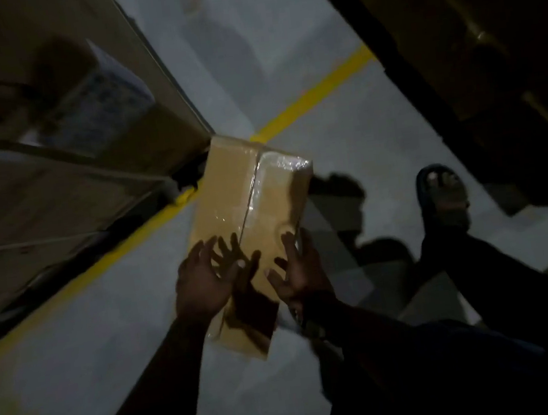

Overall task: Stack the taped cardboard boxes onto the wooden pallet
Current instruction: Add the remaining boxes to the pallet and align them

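Grey floor point(80, 386) with a yellow line point(314, 99) lies below us, dimly lit. Our taped box point(257, 192) sits at the centre, just right of the stacked cartons point(36, 167). Our left hand point(205, 281) and right hand point(299, 269) are over its near end, fingers spread and gripping nothing. It seems we are at the pick-up step, so next we need a firm hold on both sides.

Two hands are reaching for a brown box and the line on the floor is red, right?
Not quite. The head view shows the left hand and right hand reaching for the brown box, but the floor line is yellow, not red.
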The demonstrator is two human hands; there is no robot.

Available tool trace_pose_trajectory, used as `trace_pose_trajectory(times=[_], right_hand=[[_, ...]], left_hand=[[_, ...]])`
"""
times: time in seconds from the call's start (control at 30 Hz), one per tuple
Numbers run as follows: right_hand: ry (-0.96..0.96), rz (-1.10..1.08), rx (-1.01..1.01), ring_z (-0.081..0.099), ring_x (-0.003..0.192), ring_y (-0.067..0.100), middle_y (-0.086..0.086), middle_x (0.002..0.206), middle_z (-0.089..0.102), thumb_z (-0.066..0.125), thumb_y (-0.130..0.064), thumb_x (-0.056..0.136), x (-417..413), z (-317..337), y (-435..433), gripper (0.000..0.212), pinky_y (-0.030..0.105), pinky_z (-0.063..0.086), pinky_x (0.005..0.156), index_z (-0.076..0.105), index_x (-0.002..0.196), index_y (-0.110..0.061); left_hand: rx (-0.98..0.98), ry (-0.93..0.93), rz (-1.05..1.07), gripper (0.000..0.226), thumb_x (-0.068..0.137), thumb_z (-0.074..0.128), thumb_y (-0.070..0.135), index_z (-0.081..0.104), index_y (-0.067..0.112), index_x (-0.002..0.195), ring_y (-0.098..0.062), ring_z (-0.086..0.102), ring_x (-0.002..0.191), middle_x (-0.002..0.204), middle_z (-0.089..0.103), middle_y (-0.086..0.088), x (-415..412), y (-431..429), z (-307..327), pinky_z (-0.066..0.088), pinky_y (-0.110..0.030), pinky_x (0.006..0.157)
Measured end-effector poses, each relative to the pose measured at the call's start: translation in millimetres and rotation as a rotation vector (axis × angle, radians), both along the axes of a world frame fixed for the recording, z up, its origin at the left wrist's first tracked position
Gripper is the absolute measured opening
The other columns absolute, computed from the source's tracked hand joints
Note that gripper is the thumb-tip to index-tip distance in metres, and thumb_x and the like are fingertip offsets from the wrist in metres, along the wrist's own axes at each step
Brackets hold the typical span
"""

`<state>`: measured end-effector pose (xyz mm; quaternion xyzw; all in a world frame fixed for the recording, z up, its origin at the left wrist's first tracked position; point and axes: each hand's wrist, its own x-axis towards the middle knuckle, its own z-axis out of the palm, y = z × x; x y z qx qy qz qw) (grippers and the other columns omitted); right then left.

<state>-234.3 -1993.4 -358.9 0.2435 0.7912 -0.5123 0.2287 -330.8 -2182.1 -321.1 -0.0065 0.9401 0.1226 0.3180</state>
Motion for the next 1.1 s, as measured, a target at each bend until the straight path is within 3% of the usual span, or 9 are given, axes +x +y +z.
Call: trace_pose_trajectory(times=[0.1, 0.23, 0.33, 0.4, 0.57, 0.67, 0.77, 0.87, 1.1], right_hand=[[-0.006, -0.023, 0.018, 0.018, 0.151, 0.029, -0.012, 0.163, -0.013, 0.061, -0.054, 0.089, -13.0, -50.4, -29.3, 0.084, 0.046, 0.044, 0.112, 0.015, 0.157, -0.036], [-0.049, -0.068, 0.249, 0.012, 0.148, 0.037, 0.010, 0.166, -0.011, 0.065, -0.049, 0.088, -18.0, -102.0, -55.3, 0.090, 0.046, 0.035, 0.116, 0.014, 0.159, -0.030], [0.015, -0.158, 0.194, 0.007, 0.151, 0.042, 0.018, 0.167, -0.016, 0.069, -0.035, 0.089, -8.7, -128.1, -66.1, 0.091, 0.049, 0.028, 0.118, 0.015, 0.163, -0.024], [0.094, -0.179, 0.184, 0.012, 0.148, 0.049, 0.025, 0.166, -0.008, 0.070, -0.032, 0.089, -2.9, -136.8, -67.1, 0.089, 0.055, 0.028, 0.116, 0.020, 0.162, -0.018], [0.132, -0.244, 0.225, 0.031, 0.141, 0.053, 0.031, 0.163, 0.009, 0.077, -0.037, 0.078, -1.8, -125.1, -42.9, 0.097, 0.055, 0.039, 0.110, 0.027, 0.158, -0.018], [0.126, -0.155, 0.327, 0.035, 0.137, 0.054, 0.028, 0.165, 0.009, 0.074, -0.045, 0.082, -4.2, -85.0, -15.0, 0.094, 0.055, 0.041, 0.106, 0.017, 0.156, -0.033], [0.143, -0.030, 0.455, 0.042, 0.134, 0.048, 0.021, 0.167, 0.012, 0.062, -0.058, 0.086, -25.4, -21.3, 28.3, 0.074, 0.051, 0.048, 0.097, 0.041, 0.150, -0.028], [0.242, -0.013, 0.617, 0.053, 0.126, 0.047, 0.022, 0.159, 0.035, 0.069, -0.062, 0.081, -61.6, 54.8, 81.8, 0.064, 0.051, 0.050, 0.090, 0.061, 0.134, -0.027], [0.332, 0.040, 0.722, 0.050, 0.112, 0.040, -0.001, 0.161, 0.035, 0.051, -0.079, 0.075, -143.7, 237.1, 197.3, 0.062, 0.048, 0.046, 0.086, 0.061, 0.128, -0.046]], left_hand=[[-0.032, -0.012, -0.056, 0.097, 0.073, 0.052, 0.089, 0.042, 0.034, 0.152, -0.041, 0.035, 0.147, 0.165, 0.031, -0.009, -31.6, -26.4, -56.0, 0.038, -0.056, 0.116], [-0.018, -0.069, -0.042, 0.084, 0.068, 0.060, 0.090, 0.044, 0.050, 0.140, -0.046, 0.023, 0.151, 0.169, 0.016, -0.014, -60.5, -37.4, -108.6, 0.032, -0.062, 0.118], [0.107, -0.077, 0.080, 0.068, 0.067, 0.075, 0.080, 0.049, 0.047, 0.121, -0.043, 0.040, 0.140, 0.151, 0.037, -0.014, -66.5, -34.0, -131.6, 0.043, -0.057, 0.110], [0.141, -0.072, 0.136, 0.064, 0.068, 0.080, 0.074, 0.048, 0.046, 0.116, -0.041, 0.047, 0.131, 0.142, 0.038, -0.011, -65.7, -26.8, -135.8, 0.046, -0.055, 0.107], [0.144, -0.089, 0.038, 0.068, 0.069, 0.082, 0.071, 0.047, 0.051, 0.124, -0.047, 0.042, 0.136, 0.153, 0.028, -0.009, -53.3, -6.4, -108.2, 0.044, -0.060, 0.108], [0.168, -0.075, -0.002, 0.073, 0.068, 0.078, 0.078, 0.045, 0.057, 0.129, -0.044, 0.038, 0.140, 0.158, 0.025, -0.005, -49.5, 15.5, -67.9, 0.043, -0.061, 0.109], [0.210, -0.023, 0.002, 0.077, 0.063, 0.072, 0.085, 0.042, 0.064, 0.131, -0.043, 0.042, 0.138, 0.159, 0.027, -0.004, -58.3, 43.9, -11.5, 0.046, -0.061, 0.106], [0.252, 0.037, -0.024, 0.086, 0.063, 0.070, 0.086, 0.036, 0.064, 0.140, -0.041, 0.041, 0.139, 0.160, 0.027, 0.000, -71.1, 77.1, 57.1, 0.047, -0.060, 0.106], [0.321, 0.237, -0.034, 0.099, 0.063, 0.067, 0.086, 0.027, 0.060, 0.150, -0.034, 0.030, 0.150, 0.169, 0.008, 0.006, -105.9, 161.9, 226.7, 0.045, -0.054, 0.111]])
